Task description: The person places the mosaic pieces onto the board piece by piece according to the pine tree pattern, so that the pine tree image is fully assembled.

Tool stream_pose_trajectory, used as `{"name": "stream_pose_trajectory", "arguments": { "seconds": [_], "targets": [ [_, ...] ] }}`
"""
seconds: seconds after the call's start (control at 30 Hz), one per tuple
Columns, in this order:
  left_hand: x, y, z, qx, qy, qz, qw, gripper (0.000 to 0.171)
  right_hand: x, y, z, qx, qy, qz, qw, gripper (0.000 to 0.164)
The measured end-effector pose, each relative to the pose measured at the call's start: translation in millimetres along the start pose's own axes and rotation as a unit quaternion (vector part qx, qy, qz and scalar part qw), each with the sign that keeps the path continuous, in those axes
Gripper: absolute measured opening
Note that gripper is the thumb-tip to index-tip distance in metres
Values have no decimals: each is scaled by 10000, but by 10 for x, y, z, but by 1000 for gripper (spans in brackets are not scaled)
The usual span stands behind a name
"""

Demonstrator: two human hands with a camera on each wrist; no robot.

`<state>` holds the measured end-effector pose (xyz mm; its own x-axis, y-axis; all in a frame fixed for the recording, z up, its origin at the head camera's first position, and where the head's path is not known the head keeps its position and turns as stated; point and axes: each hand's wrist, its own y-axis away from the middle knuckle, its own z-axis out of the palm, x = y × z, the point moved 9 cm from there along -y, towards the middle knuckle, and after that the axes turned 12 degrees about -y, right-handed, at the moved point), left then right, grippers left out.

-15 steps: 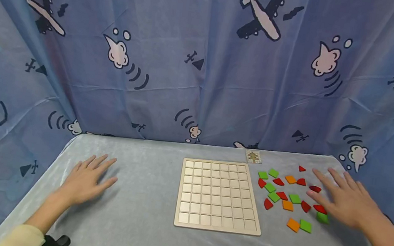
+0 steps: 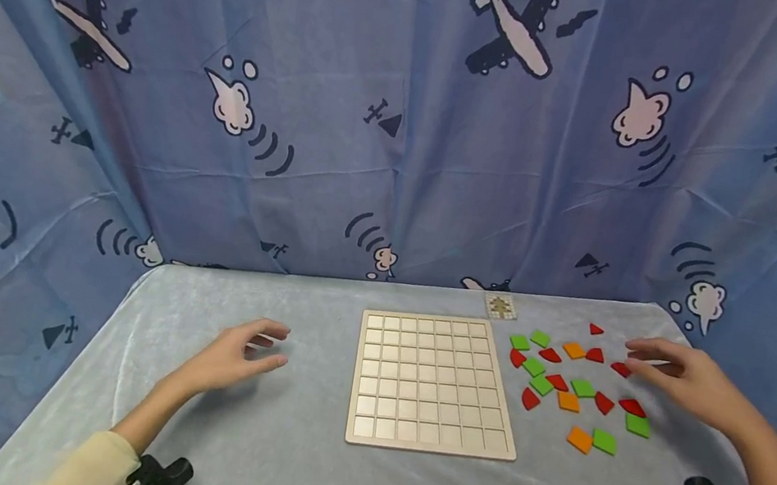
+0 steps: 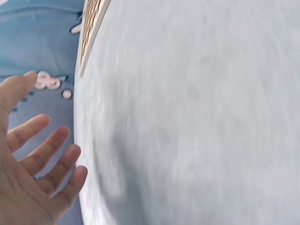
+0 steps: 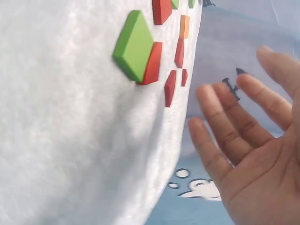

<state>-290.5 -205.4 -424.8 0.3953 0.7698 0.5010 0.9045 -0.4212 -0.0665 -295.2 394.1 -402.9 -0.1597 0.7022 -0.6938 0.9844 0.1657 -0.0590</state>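
Observation:
My left hand (image 2: 234,357) hovers over the cloth left of a wooden grid board (image 2: 436,383), its fingers loosely bent and holding nothing. In the left wrist view the same hand (image 3: 40,164) shows an empty palm. My right hand (image 2: 692,385) is at the right edge of the scattered pieces, nearest a red piece (image 2: 621,369). Nothing shows in the right hand's palm in the right wrist view, where its fingers (image 4: 213,112) are apart from the pieces. Green squares (image 2: 583,387), orange squares (image 2: 568,401) and red curved-edge pieces (image 2: 604,403) lie right of the board.
A small patterned square card (image 2: 501,306) lies behind the board's far right corner. The grey cloth-covered table (image 2: 283,460) ends at a blue curtain (image 2: 304,98) printed with planes and clouds. Black wrist mounts (image 2: 162,476) sit by both sleeves.
My left hand has moved right, toward the board, and its spread fingers have bent loosely. The right hand's spread fingers have drawn together and bent, uncovering more of the pieces near it.

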Motion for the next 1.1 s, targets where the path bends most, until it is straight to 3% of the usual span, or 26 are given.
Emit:
{"name": "stream_pose_trajectory", "arguments": {
  "seconds": [0.1,0.43,0.87,1.1],
  "targets": [
    [117,-45,91,-50,72,117,9999,58,87,4,-37,152,-255,24,9996,42],
    [468,-224,366,-19,15,257,9997,65,297,-62,-13,165,-992,636,9929,55],
    [711,-399,598,-120,-292,367,9988,73,317,-261,62,-18,-738,857,9936,62],
    [790,-459,684,-193,-424,393,9981,71,320,-358,89,-28,-758,761,9942,60]
  ]
}}
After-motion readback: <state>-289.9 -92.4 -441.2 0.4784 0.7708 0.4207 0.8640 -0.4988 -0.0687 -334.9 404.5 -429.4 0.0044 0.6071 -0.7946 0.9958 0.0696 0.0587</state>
